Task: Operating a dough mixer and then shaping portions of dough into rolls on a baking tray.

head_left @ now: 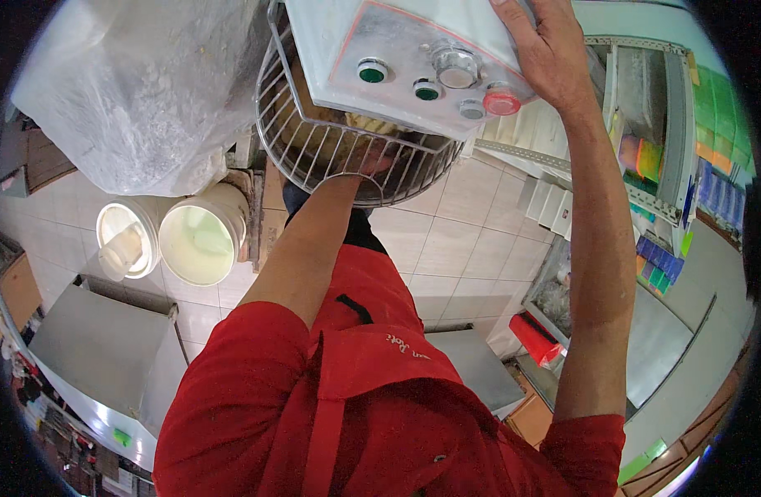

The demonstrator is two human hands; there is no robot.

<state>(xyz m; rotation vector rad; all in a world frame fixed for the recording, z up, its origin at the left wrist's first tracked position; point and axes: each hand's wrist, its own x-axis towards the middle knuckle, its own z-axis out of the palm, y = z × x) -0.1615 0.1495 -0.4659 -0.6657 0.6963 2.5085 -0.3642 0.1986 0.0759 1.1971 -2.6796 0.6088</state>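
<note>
Pale floor tiles (434, 240) spread out under the machine. Left hand (379, 157) reaches behind the bars of a round wire guard (314, 153) — its fingers are too hidden to tell how far they open or whether they grip the pale, dough-like mass (376, 124) just beside them in the bowl. Right hand (554, 50), thumb spread from the fingers, touches the right edge of the control panel (405, 50); its fingertips are out of sight. Green buttons (373, 73) and a red button (502, 102) stud that panel. Left of the guard stand two white buckets (235, 219).
</note>
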